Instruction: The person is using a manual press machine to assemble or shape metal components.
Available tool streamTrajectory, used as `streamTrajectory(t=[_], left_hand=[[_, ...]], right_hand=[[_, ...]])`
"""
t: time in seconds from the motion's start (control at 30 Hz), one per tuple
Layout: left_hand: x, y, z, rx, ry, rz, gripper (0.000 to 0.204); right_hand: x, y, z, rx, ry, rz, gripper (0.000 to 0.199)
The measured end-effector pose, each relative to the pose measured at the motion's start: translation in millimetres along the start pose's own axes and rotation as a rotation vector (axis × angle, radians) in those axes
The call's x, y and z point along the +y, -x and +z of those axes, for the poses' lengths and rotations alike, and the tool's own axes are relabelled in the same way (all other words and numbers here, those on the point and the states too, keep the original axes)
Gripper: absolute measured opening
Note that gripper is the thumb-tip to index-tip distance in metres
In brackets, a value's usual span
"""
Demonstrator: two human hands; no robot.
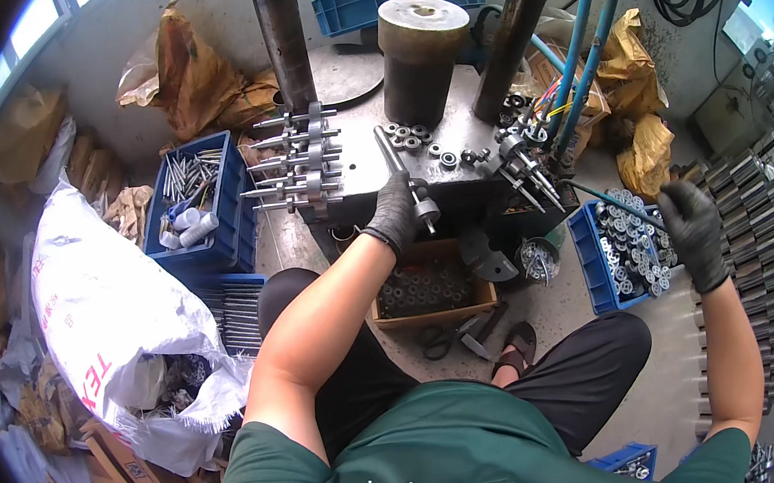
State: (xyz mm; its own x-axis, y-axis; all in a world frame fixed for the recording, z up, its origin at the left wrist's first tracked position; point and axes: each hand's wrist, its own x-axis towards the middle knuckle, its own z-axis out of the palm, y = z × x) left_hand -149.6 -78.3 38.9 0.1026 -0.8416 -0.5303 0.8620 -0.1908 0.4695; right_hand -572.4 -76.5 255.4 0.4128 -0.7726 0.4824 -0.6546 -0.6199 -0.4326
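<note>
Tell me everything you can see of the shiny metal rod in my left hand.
The straight, smooth, silver-coloured metal rod extends from the dark-gloved left hand gripping it, its far end leaning slightly left and appearing over the grey metal plate. On the near side, a short grey cylinder with a narrow tip pokes out; the hand hides whether it joins the rod.

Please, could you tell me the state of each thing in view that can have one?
Left hand: closed around metal rod.
Right hand: curled, apparently gripping dark green rod.
White sack: mouth open.
Upper left blue crate: open-topped, holding silver rods.
Blue crate near right hand: open-topped, filled with round parts.
Wooden box: open, holding dark parts.
Shafts with rings: lying side by side.
</note>
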Motion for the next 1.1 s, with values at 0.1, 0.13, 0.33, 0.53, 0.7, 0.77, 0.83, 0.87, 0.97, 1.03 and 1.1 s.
streamTrajectory(t=[0.1, 0.13, 0.33, 0.53, 0.7, 0.77, 0.83, 0.87, 0.97, 1.03, 1.1], left_hand=[[2.0, 3.9, 2.3, 0.039, -0.036, 0.025, 0.029], [1.1, 7.8, 6.4, 0.020, 0.008, 0.036, 0.032], [-21.0, -8.0, -15.9, 0.015, -0.052, -0.087, 0.028], [-50.6, 52.1, 2.1, 0.002, -0.180, -0.081, 0.020], [-59.3, 91.0, 1.6, -0.320, -0.347, 0.066, 0.036], [-57.9, 103.7, 7.1, -0.466, -0.767, 0.421, 0.043], [-52.3, 108.7, 12.3, -0.487, -0.742, 0.294, 0.046], [-51.0, 107.2, 11.0, -0.491, -0.735, 0.322, 0.046], [-42.9, 107.1, 12.2, -0.480, -0.718, 0.346, 0.042], [-38.9, 105.9, 11.1, -0.472, -0.737, 0.378, 0.041], [-34.9, 108.6, 15.1, -0.475, -0.781, 0.435, 0.042]], right_hand=[[-36.4, 23.9, 8.0, -0.025, 0.207, -0.261, 0.019], [-46.1, 30.5, 10.0, -0.010, 0.332, -0.459, 0.024], [-71.4, 50.9, 86.7, 0.031, -0.172, -0.329, 0.026], [-30.9, 62.2, 228.8, -0.017, -1.317, 0.523, 0.029], [-53.7, 75.9, 263.5, -0.427, -1.887, 1.088, 0.055], [-49.5, 73.8, 267.1, -0.422, -1.946, 1.040, 0.054], [-43.6, 69.4, 270.8, -0.449, -2.042, 0.896, 0.054], [-55.6, 63.6, 261.8, -0.394, -2.041, 0.952, 0.052], [-51.4, 62.9, 266.3, -0.469, -2.086, 0.778, 0.052], [-59.7, 63.0, 260.7, -0.330, -1.941, 0.865, 0.048], [-52.7, 64.4, 259.7, -0.509, -1.952, 1.007, 0.053]])
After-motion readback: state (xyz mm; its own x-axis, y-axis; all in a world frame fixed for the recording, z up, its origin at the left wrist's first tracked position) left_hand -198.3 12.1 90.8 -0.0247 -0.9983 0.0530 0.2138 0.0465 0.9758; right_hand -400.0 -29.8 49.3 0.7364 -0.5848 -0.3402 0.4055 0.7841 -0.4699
